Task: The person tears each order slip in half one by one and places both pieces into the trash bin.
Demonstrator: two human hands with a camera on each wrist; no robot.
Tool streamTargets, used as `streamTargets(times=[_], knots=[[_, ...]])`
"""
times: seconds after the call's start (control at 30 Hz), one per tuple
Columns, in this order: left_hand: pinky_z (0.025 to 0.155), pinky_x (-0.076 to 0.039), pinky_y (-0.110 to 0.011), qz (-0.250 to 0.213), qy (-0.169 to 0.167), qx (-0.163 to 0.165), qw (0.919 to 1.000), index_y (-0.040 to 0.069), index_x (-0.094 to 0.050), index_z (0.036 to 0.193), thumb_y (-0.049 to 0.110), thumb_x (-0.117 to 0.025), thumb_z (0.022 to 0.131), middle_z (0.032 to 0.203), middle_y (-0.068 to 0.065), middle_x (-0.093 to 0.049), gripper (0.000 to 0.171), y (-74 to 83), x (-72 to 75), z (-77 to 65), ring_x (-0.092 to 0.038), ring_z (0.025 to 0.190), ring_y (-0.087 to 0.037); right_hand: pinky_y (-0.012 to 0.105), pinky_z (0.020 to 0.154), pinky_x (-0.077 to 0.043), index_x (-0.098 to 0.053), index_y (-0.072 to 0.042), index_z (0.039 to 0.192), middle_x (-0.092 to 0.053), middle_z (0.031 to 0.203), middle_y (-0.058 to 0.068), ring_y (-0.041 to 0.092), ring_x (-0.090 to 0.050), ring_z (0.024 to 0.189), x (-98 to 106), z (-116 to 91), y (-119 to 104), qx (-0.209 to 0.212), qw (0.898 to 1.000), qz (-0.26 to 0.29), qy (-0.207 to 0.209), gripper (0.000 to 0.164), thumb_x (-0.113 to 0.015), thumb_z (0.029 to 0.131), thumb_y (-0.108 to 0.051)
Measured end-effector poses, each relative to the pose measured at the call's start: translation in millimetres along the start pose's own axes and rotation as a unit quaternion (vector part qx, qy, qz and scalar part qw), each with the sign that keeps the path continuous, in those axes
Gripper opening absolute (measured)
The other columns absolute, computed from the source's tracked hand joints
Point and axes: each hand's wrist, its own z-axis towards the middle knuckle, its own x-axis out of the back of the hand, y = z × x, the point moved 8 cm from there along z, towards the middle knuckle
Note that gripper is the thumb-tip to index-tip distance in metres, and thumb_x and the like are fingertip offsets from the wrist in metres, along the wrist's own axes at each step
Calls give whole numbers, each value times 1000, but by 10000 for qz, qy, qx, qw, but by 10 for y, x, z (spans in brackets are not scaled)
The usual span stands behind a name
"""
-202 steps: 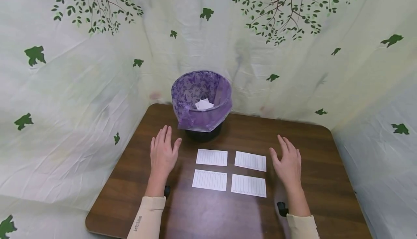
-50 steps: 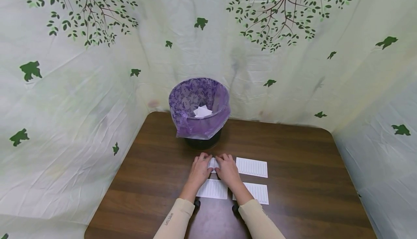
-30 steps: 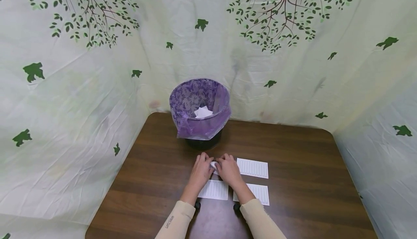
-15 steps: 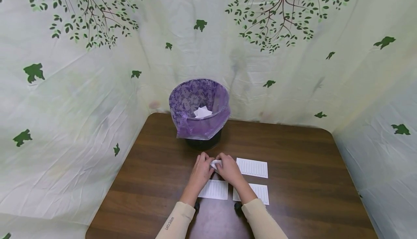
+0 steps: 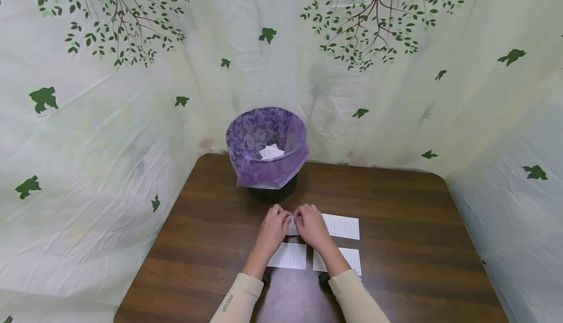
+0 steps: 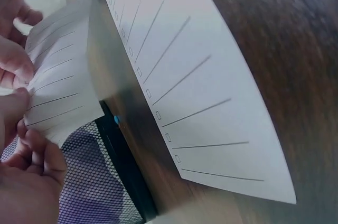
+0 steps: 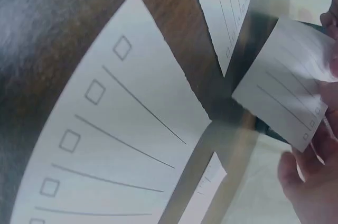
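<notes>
The left hand (image 5: 271,228) and right hand (image 5: 312,226) pinch a tilted paper card (image 5: 292,228) along its far edge, near the bin (image 5: 274,172); whether it touches the table (image 5: 404,264) is unclear. It seems light, thin and easily creased, best held by its edges. The right wrist view shows its printed boxes (image 7: 311,123); the head view doesn't.

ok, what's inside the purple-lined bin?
White paper, several corners showing, inside the purple-lined bin. Anything under the paper, or low behind the bin's near side, is covered.
</notes>
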Motion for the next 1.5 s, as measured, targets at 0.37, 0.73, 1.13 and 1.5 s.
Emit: streamTargets(times=[0.37,0.73,1.13,1.5], knots=[[75,-57,-35,22,247,13,9997,6,-78,90,8,-81,92,86,-4,-63,4,53,96,36,-64,82,-21,23,50,-39,-82,-18,91,-74,72,-5,11,-57,54,251,-19,-139,79,9976,-617,317,7,-79,95,-22],[73,-59,-32,-311,358,-107,9988,5,-80,93,10,-83,91,87,-5,-67,6,150,190,119,-67,79,-20,23,52,-40,-75,-16,100,-67,65,-3,5,-47,53,315,-30,-38,-416,9982,395,150,5,-74,100,-21],[64,-52,-21,-1440,717,-279,9866,3,-80,90,5,-83,90,83,-3,-70,4,251,317,228,-59,69,-10,21,54,-41,-69,-11,98,-63,64,-4,3,-48,55,522,-47,-90,-255,9932,1087,342,6,-69,103,-15],[60,-53,-24,-1890,804,-299,9782,2,-80,91,6,-82,91,82,-4,-70,5,329,388,269,-58,68,-10,20,53,-40,-69,-11,95,-60,64,-5,4,-47,55,651,-69,-112,-641,9807,1823,304,9,-69,103,-14]])
